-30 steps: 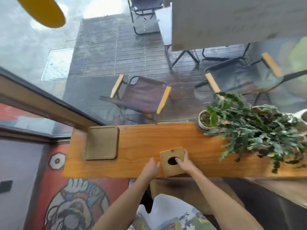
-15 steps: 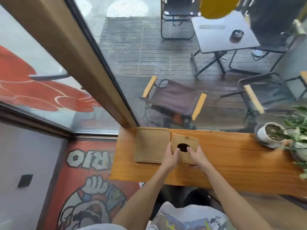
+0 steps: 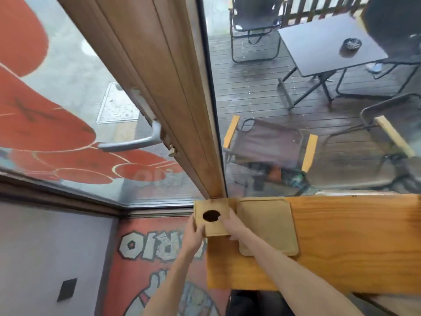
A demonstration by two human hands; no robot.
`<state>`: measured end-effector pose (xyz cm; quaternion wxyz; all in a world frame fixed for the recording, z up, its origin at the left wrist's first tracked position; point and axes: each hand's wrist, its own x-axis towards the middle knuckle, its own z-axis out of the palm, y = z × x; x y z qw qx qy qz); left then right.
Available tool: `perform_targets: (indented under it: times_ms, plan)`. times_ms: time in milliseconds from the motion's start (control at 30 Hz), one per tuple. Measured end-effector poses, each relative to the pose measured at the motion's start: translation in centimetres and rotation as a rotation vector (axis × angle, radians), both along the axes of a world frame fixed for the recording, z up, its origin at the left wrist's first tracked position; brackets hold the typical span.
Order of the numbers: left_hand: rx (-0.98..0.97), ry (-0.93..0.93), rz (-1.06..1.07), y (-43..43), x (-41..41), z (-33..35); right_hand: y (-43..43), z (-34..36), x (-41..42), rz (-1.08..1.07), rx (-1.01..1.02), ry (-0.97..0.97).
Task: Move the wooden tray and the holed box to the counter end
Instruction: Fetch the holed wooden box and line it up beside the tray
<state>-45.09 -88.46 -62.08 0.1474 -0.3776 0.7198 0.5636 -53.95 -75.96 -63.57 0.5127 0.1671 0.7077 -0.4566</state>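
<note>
The holed box (image 3: 214, 223), pale wood with a dark round hole in its top, is at the far left end of the wooden counter (image 3: 355, 242), partly overhanging the left edge. My left hand (image 3: 193, 236) grips its left side and my right hand (image 3: 234, 226) grips its right side. The flat wooden tray (image 3: 271, 224) lies on the counter just right of the box, with my right forearm crossing its near left corner. I cannot tell whether the box rests on the counter or is held just above it.
A wooden door frame (image 3: 173, 99) with a metal handle (image 3: 136, 142) rises right behind the counter's left end. Glass runs along the counter's far edge, with patio chairs and a table outside. A painted wall drops off left of the counter.
Both hands have carried the holed box leftward, from the middle of the counter, past the tray, to the counter's left end. The view has swung left; the plants are out of sight.
</note>
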Motion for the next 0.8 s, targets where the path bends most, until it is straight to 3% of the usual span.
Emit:
perform_targets:
  times_ms: [333,400,500,633,700,800]
  plan:
    - [0.03,-0.014,-0.01,-0.6,-2.6,-3.6,2.1,-4.0,-1.3,0.077,0.024,0.249]
    - [0.054,-0.05,0.003,-1.0,-2.7,-3.6,3.8,-4.5,-1.4,0.048,0.145,0.382]
    - [0.139,-0.097,0.054,-2.0,-3.2,-4.0,8.2,-4.7,-2.0,-0.021,0.498,0.582]
    - [0.279,-0.111,0.006,-2.1,-3.6,-5.4,15.8,-5.2,-2.7,0.11,0.797,0.525]
    - [0.324,-0.097,0.037,-1.7,-3.4,-5.9,18.4,-5.8,-2.5,0.115,0.764,0.447]
    - [0.332,-0.052,0.012,-0.8,-3.1,-6.5,20.0,-6.8,-2.1,0.06,0.673,0.475]
